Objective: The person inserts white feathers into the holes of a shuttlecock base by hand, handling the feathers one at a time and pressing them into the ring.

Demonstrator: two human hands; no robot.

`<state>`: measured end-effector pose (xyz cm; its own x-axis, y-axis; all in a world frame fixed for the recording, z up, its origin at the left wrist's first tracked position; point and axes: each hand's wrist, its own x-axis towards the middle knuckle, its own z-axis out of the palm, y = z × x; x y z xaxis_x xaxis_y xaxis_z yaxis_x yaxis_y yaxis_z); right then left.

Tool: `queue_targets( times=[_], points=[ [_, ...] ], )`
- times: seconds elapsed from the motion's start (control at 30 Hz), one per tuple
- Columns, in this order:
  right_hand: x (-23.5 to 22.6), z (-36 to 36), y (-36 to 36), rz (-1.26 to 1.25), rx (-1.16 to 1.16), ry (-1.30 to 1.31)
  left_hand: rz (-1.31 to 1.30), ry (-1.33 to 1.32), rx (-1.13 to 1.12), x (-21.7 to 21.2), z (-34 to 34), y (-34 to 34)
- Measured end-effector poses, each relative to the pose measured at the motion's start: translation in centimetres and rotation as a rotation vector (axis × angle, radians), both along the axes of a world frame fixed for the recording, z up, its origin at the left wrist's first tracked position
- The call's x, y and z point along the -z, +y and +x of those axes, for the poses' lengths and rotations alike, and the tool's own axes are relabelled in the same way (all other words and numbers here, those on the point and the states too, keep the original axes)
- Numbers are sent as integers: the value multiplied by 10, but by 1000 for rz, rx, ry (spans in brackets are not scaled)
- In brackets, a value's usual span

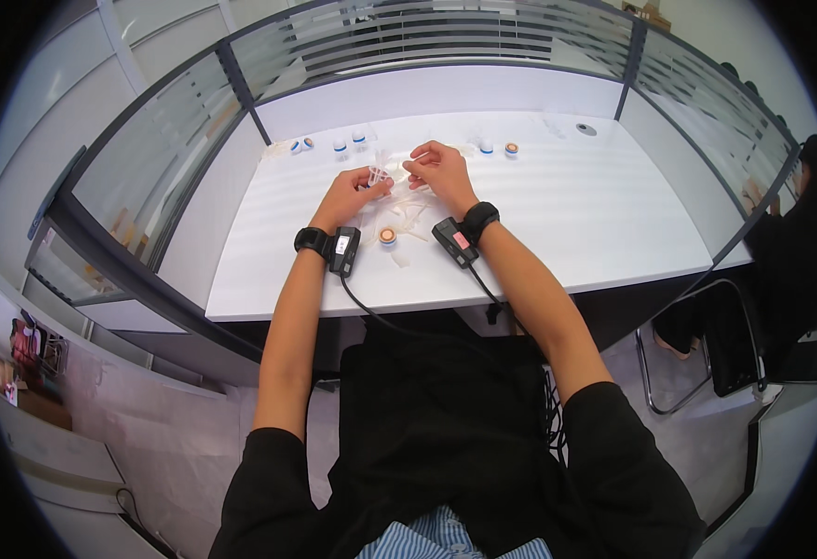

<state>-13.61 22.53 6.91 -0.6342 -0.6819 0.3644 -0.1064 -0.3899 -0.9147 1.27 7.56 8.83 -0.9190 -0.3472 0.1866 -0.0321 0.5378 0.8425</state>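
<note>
My left hand point(353, 197) is closed, its thumb and fingers pinching a small clear-and-white plastic piece point(379, 174). Just to its right, over the middle of the desk, my right hand point(440, 174) has its thumb and fingertips drawn together. Whatever lies between those fingertips is too small to make out. Thin pale strips point(410, 220) lie scattered on the desk below both hands. Close to me among them stands a small round container with a brown-orange top point(388, 236). A cream-coloured scrap point(400, 261) lies beside it.
Small blue-and-white containers point(340, 149) stand at the back left of the white desk point(558, 224). Another pair, including one with a brown top point(511, 149), is at the back right. Low partitions point(353, 98) enclose the desk. A person in black point(786, 233) sits beyond the right partition.
</note>
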Motion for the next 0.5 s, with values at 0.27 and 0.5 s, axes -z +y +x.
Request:
queue_targets(
  times=[0.27, 0.5],
  points=[
    [0, 1, 0, 130, 16, 142, -20, -5, -5, -1, 3, -2],
    [2, 1, 1, 195, -8, 479, -10, -9, 8, -3, 1, 1]
  ],
)
